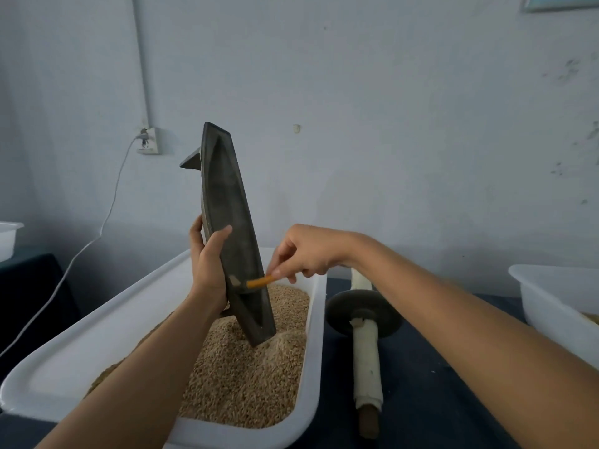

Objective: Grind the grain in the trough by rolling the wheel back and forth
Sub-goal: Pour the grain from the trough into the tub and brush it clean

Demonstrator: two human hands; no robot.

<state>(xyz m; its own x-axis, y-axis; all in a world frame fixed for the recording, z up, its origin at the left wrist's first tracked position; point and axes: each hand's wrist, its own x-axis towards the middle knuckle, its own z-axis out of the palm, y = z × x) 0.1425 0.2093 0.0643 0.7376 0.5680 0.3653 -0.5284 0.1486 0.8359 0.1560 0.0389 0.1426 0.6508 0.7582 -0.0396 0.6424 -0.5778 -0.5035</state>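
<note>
The trough [227, 228] is up on end, its lower tip dug into the grain [246, 374] that fills the big white tub [97, 322] at the near left of the table [421, 384]. The left hand [207, 267] grips it from the left side, fingers [223, 233] wrapped over the rim, thumb behind. The hollow faces the camera and looks bare: no grain shows in it, only a dull grey dusting on the inner wall.

The right hand [308, 254] reaches in from the right, fingers pinched shut on a small brush [256, 282] with an orange handle, the pale head pressed against the inside of the trough low down. By the look of it, she or he is sweeping the last meal out into the tub, where a finer, paler heap sits just right of the trough's tip.

The wheel [364, 314] lies idle on the dark table just right of the tub, its white-wrapped axle pointing near and far, nobody touching it. Another white tub [551, 306] sits at the far right edge.

So where does the job stand? A round of grinding seems finished and is being cleaned out, or else the trough is being readied. Either way, no rolling is happening. Left to do, as a judgement: lay the trough flat, load it with grain, pick up the wheel and roll.
</note>
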